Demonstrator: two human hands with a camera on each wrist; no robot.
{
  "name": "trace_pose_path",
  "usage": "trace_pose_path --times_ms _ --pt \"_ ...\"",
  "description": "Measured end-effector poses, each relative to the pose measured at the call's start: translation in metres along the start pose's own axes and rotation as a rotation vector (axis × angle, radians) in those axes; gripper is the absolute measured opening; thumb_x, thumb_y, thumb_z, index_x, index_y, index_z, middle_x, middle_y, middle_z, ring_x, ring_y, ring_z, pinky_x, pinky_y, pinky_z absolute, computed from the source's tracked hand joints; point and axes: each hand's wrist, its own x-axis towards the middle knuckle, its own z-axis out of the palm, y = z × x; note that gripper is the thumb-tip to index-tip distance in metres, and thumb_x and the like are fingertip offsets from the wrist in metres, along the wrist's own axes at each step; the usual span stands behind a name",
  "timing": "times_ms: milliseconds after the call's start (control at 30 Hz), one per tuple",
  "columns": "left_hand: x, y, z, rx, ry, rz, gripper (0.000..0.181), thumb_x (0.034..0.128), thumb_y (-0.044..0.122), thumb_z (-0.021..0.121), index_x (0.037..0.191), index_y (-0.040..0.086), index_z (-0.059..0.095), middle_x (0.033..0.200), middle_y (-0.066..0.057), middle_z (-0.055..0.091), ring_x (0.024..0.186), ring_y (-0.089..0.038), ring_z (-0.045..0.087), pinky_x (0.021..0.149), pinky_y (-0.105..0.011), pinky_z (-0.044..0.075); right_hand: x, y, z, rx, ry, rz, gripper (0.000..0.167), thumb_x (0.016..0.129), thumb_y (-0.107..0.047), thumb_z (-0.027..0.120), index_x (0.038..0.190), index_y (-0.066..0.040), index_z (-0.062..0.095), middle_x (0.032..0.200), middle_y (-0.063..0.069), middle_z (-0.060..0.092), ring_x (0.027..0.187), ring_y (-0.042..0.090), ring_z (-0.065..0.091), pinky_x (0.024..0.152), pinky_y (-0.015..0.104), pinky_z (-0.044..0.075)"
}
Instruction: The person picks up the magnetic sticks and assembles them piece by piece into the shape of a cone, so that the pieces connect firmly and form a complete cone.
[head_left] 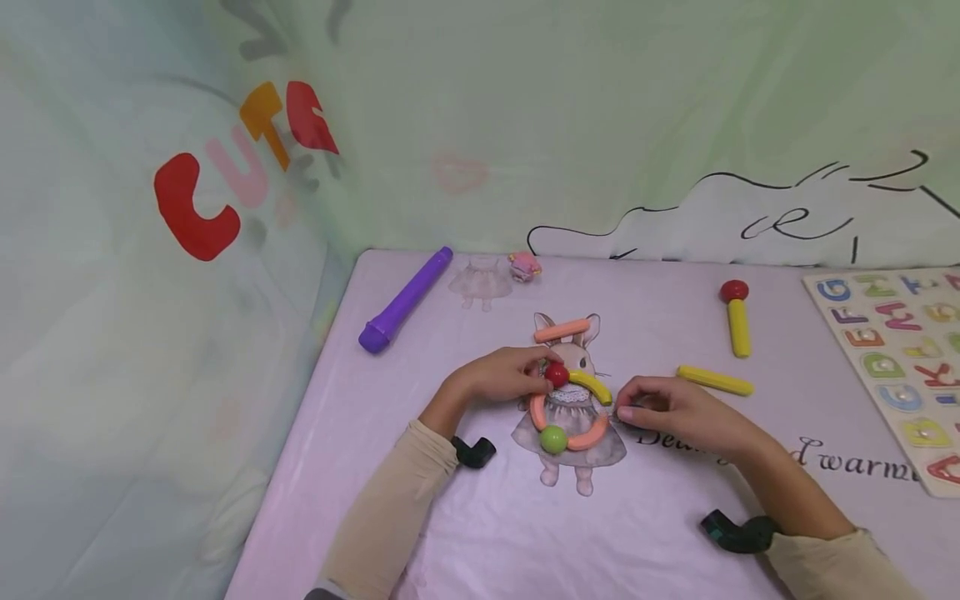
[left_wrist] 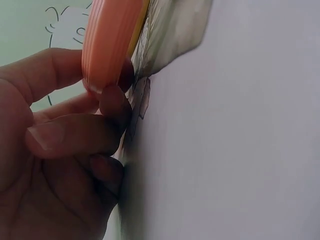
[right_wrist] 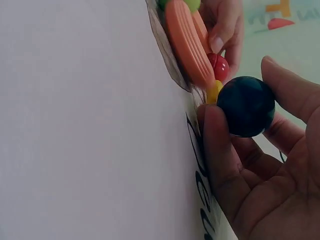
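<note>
My left hand (head_left: 502, 375) grips a red ball (head_left: 557, 374) with thumb and fingertips. From that ball runs a curved yellow piece (head_left: 592, 387), and below it curved orange pieces (head_left: 588, 437) join at a green ball (head_left: 553, 439), forming a partial ring open at the right. One orange piece (left_wrist: 110, 42) rises beside the left fingers in the left wrist view. My right hand (head_left: 693, 412) pinches a dark blue ball (right_wrist: 246, 106) between thumb and fingertips, just right of the yellow piece's end and apart from it in the head view.
Above the ring lies a straight orange stick (head_left: 562, 330). To the right are a yellow stick (head_left: 715, 380) and another yellow stick (head_left: 738, 328) with a red ball (head_left: 734, 290). A purple microphone-shaped toy (head_left: 405, 300), a small pink item (head_left: 524, 267) and a letter board (head_left: 862, 358) lie farther out.
</note>
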Motion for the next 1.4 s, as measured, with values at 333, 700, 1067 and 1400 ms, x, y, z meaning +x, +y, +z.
trace_pose_path --times_ms 333,700,1067,1400 --pt "0.001 0.001 0.001 0.049 0.015 -0.005 0.026 0.0958 0.030 0.065 0.121 0.028 0.058 0.083 0.000 0.056 0.074 -0.014 0.052 0.067 -0.026 0.042 0.004 -0.002 0.003 -0.039 0.030 -0.002 0.025 0.099 -0.032 0.068 0.116 -0.015 0.070 0.107 0.003 0.070 0.094 0.020 0.061 0.078 0.025 0.053" --pt "0.002 0.005 0.002 0.152 0.069 -0.026 0.029 0.0944 0.049 0.068 0.107 0.024 0.060 0.082 0.004 0.056 0.076 -0.012 0.054 0.066 -0.025 0.042 0.009 -0.006 0.002 -0.046 0.022 0.040 0.037 0.094 -0.036 0.075 0.125 -0.019 0.066 0.124 0.006 0.066 0.102 0.020 0.062 0.085 0.035 0.052" --pt "0.003 0.008 0.003 0.133 0.077 -0.062 0.019 0.0953 0.033 0.064 0.088 0.018 0.055 0.079 0.005 0.054 0.070 -0.011 0.050 0.062 -0.024 0.038 0.016 -0.010 0.004 0.029 0.051 0.075 0.048 0.094 -0.041 0.073 0.131 -0.012 0.060 0.120 0.009 0.065 0.101 0.021 0.065 0.085 0.031 0.055" --pt "0.002 0.007 0.002 0.098 0.082 -0.046 0.029 0.0937 0.032 0.067 0.077 0.016 0.049 0.069 0.006 0.047 0.063 -0.010 0.044 0.057 -0.024 0.034 0.021 -0.014 0.007 0.135 0.028 0.044 0.049 0.097 -0.036 0.071 0.134 -0.009 0.055 0.123 0.014 0.061 0.102 0.023 0.068 0.084 0.029 0.060"
